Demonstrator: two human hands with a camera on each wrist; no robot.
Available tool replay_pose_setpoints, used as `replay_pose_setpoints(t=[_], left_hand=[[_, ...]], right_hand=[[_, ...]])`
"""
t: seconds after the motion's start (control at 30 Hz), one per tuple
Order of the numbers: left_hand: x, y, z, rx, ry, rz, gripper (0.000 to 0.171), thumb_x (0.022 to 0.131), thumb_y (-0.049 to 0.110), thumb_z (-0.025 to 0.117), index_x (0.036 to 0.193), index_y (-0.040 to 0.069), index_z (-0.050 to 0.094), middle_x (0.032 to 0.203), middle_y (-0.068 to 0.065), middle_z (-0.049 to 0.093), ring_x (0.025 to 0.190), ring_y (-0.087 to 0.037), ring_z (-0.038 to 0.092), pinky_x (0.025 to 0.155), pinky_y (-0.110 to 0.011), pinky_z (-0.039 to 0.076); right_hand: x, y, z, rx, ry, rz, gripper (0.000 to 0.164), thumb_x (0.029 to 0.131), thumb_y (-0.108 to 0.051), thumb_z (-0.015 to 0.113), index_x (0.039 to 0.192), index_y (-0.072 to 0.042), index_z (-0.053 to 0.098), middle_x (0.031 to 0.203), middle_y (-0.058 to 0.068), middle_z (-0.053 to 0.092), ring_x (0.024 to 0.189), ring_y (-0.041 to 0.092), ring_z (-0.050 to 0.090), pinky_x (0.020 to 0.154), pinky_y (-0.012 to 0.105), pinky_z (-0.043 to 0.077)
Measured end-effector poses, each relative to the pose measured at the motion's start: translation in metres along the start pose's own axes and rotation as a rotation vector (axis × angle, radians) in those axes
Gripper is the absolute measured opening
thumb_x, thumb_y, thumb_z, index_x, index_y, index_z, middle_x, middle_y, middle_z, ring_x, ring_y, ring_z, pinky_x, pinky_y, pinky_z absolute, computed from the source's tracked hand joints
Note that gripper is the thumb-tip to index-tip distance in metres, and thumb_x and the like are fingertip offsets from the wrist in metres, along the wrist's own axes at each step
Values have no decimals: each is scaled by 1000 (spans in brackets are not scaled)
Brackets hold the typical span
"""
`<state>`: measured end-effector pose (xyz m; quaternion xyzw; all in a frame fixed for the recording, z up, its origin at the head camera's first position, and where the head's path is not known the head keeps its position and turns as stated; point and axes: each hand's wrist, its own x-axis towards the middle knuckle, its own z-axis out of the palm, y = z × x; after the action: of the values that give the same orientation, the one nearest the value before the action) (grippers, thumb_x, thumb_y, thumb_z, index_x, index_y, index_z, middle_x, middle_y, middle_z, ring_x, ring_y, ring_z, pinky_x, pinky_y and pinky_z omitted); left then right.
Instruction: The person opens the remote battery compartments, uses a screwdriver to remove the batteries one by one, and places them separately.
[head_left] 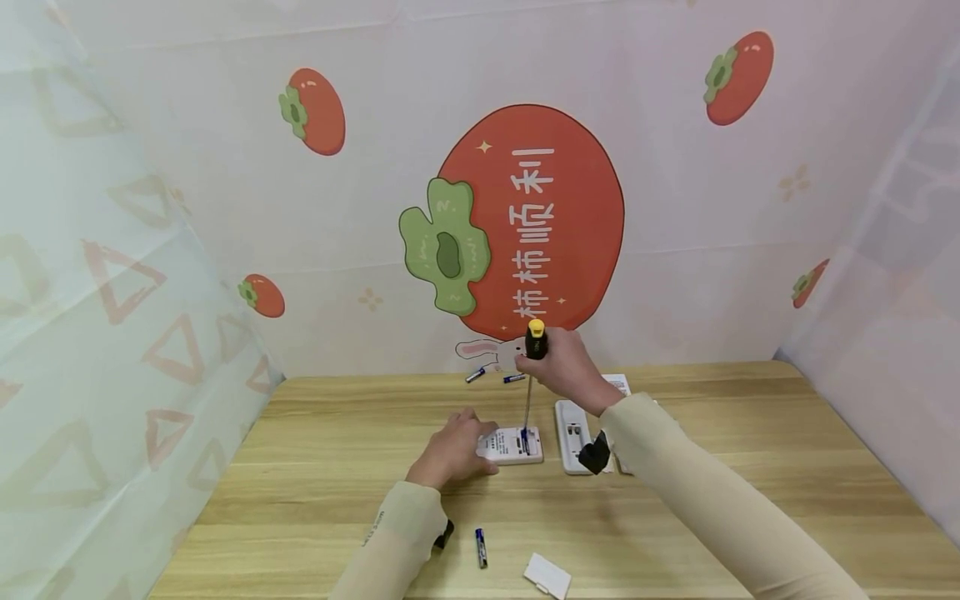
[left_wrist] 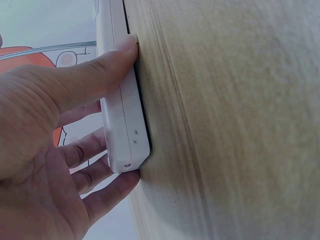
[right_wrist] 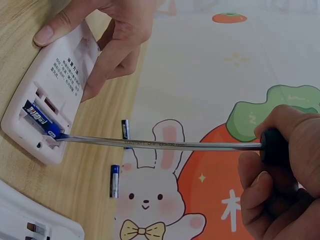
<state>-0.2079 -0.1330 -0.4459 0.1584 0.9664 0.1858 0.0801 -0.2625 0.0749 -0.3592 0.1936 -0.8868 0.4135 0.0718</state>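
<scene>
A white remote control (head_left: 501, 448) lies back side up on the table, its battery compartment uncovered. My left hand (head_left: 453, 450) grips its left end, thumb on the near edge and fingers on the far one. In the right wrist view a blue battery (right_wrist: 42, 120) sits in the compartment. My right hand (head_left: 567, 367) is wrapped around the black and yellow handle of a screwdriver (head_left: 536, 343), held almost upright above the remote. The screwdriver's metal tip reaches the battery's end at the compartment edge.
A second white remote (head_left: 567, 414) with an uncovered compartment lies right of the first, partly behind my right sleeve. Two batteries (head_left: 476, 375) lie near the wall. Closer to me are another battery (head_left: 481, 548) and a white battery cover (head_left: 547, 575).
</scene>
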Motion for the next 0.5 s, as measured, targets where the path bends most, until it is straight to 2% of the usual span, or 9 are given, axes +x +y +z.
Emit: replay_pose_setpoints(t=[0.5], left_hand=[[0, 0, 1, 17, 0, 6, 63, 78, 29, 90, 134, 12, 67, 117, -9, 56, 101, -23, 49, 78, -43, 50]], right_hand=[[-2, 3, -1, 32, -12, 38, 20, 91, -18, 74, 85, -8, 58, 69, 5, 59, 58, 19, 58, 56, 33, 48]])
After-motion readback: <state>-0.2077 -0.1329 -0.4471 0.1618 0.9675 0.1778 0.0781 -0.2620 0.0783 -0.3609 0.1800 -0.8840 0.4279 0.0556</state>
